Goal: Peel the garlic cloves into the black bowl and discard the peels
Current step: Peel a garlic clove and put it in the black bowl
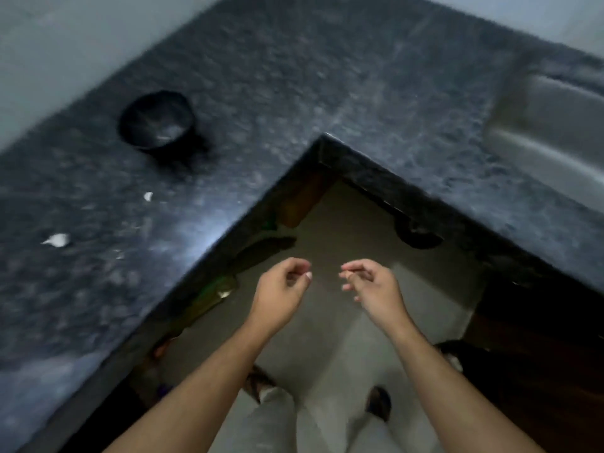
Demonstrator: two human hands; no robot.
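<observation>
Two cloves [58, 240] [148, 196] lie on the counter [294, 76] near the bowl [157, 120], up-left of both hands, nearer the left hand [282, 286], which pinches something pale; the right hand [371, 282] curls, contents unclear.

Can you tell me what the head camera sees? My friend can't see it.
Two hands, left hand pinching a small white piece, hover over the floor beside a dark L-shaped counter holding a black bowl and two garlic cloves.
</observation>
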